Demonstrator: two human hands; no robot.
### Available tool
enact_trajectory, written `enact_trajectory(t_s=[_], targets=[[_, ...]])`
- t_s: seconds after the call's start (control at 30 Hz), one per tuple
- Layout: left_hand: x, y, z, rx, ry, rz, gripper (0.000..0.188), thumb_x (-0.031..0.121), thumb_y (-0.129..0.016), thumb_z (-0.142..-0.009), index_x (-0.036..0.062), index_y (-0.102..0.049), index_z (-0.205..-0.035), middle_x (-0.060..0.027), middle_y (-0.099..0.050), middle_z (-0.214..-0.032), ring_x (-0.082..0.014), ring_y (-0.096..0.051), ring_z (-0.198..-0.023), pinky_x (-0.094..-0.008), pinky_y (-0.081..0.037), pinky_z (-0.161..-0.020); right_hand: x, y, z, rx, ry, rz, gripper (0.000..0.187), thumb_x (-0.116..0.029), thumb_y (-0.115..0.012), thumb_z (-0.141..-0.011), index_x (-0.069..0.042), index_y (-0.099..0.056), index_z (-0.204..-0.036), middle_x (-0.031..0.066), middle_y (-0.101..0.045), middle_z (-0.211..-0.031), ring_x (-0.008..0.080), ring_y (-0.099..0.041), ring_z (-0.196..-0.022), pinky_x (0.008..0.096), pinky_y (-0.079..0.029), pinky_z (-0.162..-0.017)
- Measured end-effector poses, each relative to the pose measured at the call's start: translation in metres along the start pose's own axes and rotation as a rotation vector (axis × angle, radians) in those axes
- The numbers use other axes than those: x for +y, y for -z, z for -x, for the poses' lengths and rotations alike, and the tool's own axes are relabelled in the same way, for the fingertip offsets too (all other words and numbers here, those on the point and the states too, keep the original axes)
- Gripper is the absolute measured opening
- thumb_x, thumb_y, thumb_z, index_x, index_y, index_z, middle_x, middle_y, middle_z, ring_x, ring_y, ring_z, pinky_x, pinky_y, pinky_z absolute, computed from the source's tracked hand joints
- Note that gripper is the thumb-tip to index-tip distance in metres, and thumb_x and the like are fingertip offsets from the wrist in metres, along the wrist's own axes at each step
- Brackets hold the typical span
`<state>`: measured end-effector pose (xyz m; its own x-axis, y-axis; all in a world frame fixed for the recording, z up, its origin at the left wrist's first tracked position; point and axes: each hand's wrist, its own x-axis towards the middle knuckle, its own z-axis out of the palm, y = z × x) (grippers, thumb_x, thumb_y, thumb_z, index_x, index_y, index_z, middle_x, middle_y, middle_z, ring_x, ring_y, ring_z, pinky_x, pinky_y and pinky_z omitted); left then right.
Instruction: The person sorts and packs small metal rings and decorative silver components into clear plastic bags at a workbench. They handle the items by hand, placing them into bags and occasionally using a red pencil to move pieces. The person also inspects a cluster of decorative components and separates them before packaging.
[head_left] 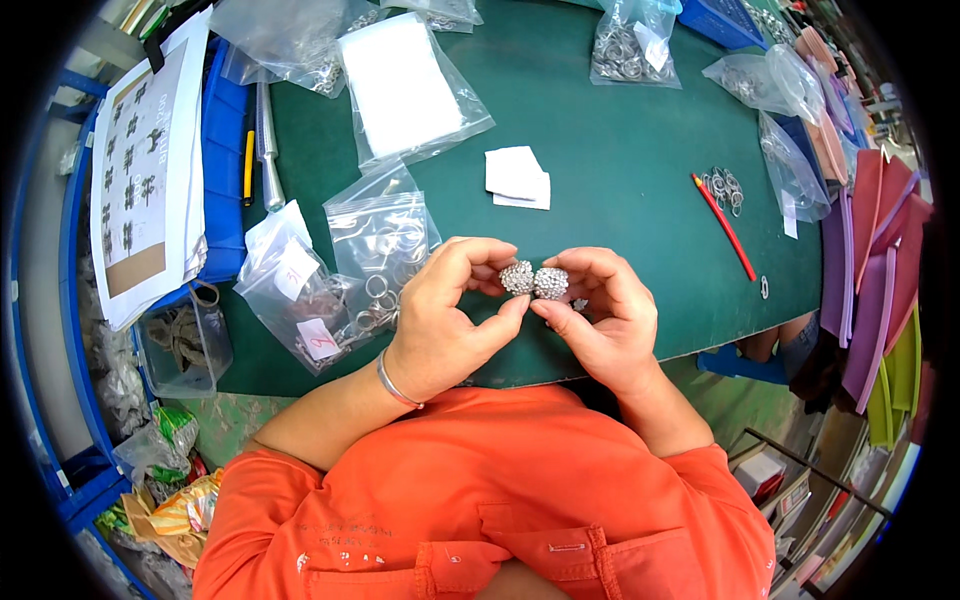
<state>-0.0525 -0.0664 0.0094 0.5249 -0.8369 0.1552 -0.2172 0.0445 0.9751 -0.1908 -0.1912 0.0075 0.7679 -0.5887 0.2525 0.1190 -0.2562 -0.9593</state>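
Note:
My left hand point(455, 300) pinches a stone-studded silver jewellery piece point(516, 277) between thumb and fingertips. A second stone-studded silver jewellery piece point(551, 283) is gripped by my right hand point(607, 312), thumb below and fingers above. The two rounded, glittering pieces are held side by side, touching or nearly so, just over the near part of the green table. A small silver bit point(579, 305) shows by my right fingers; whether it belongs to that piece I cannot tell. Left of my left hand lie zip bags of silver rings point(378, 290).
White paper slips point(518, 178) lie ahead of my hands on the green table point(590, 130). To the right are a red pencil point(724, 228) and loose silver rings point(724, 190). A metal ring mandrel point(267, 150) lies beside a blue bin point(224, 150) with printed sheets point(150, 160).

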Motion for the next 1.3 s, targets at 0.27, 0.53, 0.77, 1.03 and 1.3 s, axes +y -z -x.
enact_trajectory(t_s=[0.27, 0.53, 0.77, 1.03, 1.3], targets=[[-0.001, 0.0, 0.001, 0.013, 0.068, 0.086, 0.041, -0.01, -0.067, -0.082, -0.0005, -0.05, -0.118, -0.0098, -0.06, -0.109, -0.018, -0.066, -0.101, -0.0299, -0.054, -0.087, -0.001, -0.001, -0.003, 0.008, -0.064, -0.117, 0.035, 0.008, -0.075, -0.078, 0.006, -0.059, -0.109, 0.0116, -0.064, -0.104, 0.0158, -0.067, -0.089, 0.0262, -0.058, -0.075], [0.003, 0.0, -0.003, -0.014, 0.113, 0.26, 0.032, -0.009, -0.067, -0.08, -0.0049, -0.059, -0.111, -0.0095, -0.057, -0.11, -0.0161, -0.067, -0.094, -0.0266, -0.057, -0.083, 0.006, 0.002, 0.0, 0.031, -0.025, -0.154, 0.035, 0.005, -0.078, -0.077, 0.007, -0.061, -0.108, 0.0117, -0.065, -0.099, 0.0161, -0.068, -0.086, 0.0274, -0.059, -0.074], [0.007, 0.0, -0.003, -0.058, 0.239, 0.417, 0.033, -0.009, -0.069, -0.081, -0.0064, -0.061, -0.112, -0.0076, -0.057, -0.108, -0.0121, -0.066, -0.089, -0.0231, -0.057, -0.077, 0.007, 0.001, 0.0, 0.048, -0.068, -0.128, 0.037, 0.002, -0.08, -0.076, 0.008, -0.062, -0.108, 0.0112, -0.066, -0.092, 0.0146, -0.068, -0.079, 0.0262, -0.058, -0.069], [0.006, 0.001, -0.002, -0.026, 0.255, 0.44, 0.032, -0.008, -0.07, -0.081, -0.0055, -0.06, -0.111, -0.0076, -0.057, -0.107, -0.0125, -0.066, -0.088, -0.0228, -0.056, -0.077, 0.006, 0.001, -0.001, 0.059, -0.081, -0.122, 0.036, 0.002, -0.079, -0.078, 0.008, -0.061, -0.109, 0.0102, -0.067, -0.088, 0.0129, -0.067, -0.078, 0.0251, -0.058, -0.069], [0.003, 0.001, -0.003, -0.014, 0.215, 0.436, 0.033, -0.009, -0.07, -0.081, -0.0047, -0.06, -0.112, -0.0084, -0.056, -0.109, -0.0142, -0.066, -0.09, -0.024, -0.057, -0.078, 0.006, 0.001, -0.003, 0.052, -0.097, -0.158, 0.035, 0.004, -0.078, -0.078, 0.008, -0.061, -0.109, 0.0099, -0.067, -0.088, 0.0121, -0.066, -0.078, 0.0245, -0.057, -0.068]])
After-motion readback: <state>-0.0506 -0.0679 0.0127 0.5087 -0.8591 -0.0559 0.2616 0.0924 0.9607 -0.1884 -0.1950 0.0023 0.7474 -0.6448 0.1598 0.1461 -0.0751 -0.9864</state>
